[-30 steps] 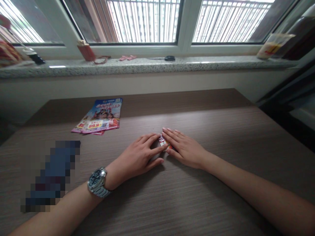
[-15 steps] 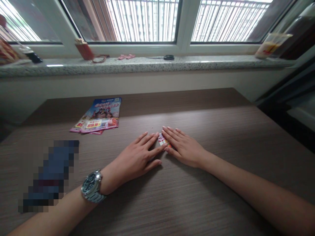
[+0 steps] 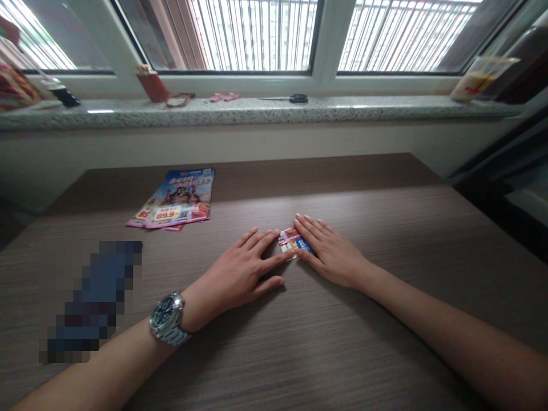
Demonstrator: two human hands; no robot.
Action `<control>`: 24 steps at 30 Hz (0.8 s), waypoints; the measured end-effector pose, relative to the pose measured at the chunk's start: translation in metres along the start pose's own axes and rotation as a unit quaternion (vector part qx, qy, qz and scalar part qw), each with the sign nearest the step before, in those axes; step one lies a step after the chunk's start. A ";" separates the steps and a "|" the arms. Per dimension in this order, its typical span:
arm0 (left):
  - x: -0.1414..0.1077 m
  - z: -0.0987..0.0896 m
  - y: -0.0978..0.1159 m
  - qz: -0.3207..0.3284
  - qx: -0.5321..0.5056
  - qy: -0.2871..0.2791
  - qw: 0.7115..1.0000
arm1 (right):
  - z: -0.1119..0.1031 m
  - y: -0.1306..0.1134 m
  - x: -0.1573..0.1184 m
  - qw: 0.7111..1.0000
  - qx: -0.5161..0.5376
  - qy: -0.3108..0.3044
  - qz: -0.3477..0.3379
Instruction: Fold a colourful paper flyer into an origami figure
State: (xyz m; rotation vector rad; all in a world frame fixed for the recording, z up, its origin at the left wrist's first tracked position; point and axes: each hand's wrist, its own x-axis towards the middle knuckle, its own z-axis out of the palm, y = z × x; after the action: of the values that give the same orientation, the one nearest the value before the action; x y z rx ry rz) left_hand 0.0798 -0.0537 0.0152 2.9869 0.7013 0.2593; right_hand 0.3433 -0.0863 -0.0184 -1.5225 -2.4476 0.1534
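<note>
A small piece of colourful printed paper (image 3: 291, 240), apparently folded, lies flat on the brown table (image 3: 257, 354). At its left and near edges rest the fingertips of my left hand (image 3: 240, 268), the fingers stretched out and apart. Over the paper's right part lies my right hand (image 3: 331, 248), palm down and fingers extended, hiding some of it. Neither hand grips the paper; both press on it from above. A silver wristwatch (image 3: 169, 319) is on my left wrist.
Printed flyers (image 3: 180, 200) lie stacked at the table's back left. Left of my forearm is a blurred-out dark blue object (image 3: 98, 297). Along the stone windowsill (image 3: 240, 114) stand a red container (image 3: 153, 87), scissors (image 3: 295, 99) and a plastic cup (image 3: 482, 80).
My right hand has shifted a little to the right, uncovering more of the paper's printed face. My left hand stays about where it was. The whole view has shifted slightly.
</note>
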 end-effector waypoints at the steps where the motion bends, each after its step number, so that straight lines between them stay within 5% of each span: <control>1: 0.000 -0.001 0.000 0.001 0.002 -0.002 1.000 | 0.000 0.000 0.000 1.000 0.001 0.000 0.000; 24: 0.005 -0.010 -0.010 0.002 -0.035 -0.021 0.999 | 0.001 0.003 0.000 1.000 0.006 -0.003 0.000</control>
State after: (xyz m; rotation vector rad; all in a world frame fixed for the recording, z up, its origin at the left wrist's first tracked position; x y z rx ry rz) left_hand 0.0777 -0.0423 0.0251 2.9186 0.6679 0.2154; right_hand 0.3452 -0.0847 -0.0204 -1.5206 -2.4470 0.1733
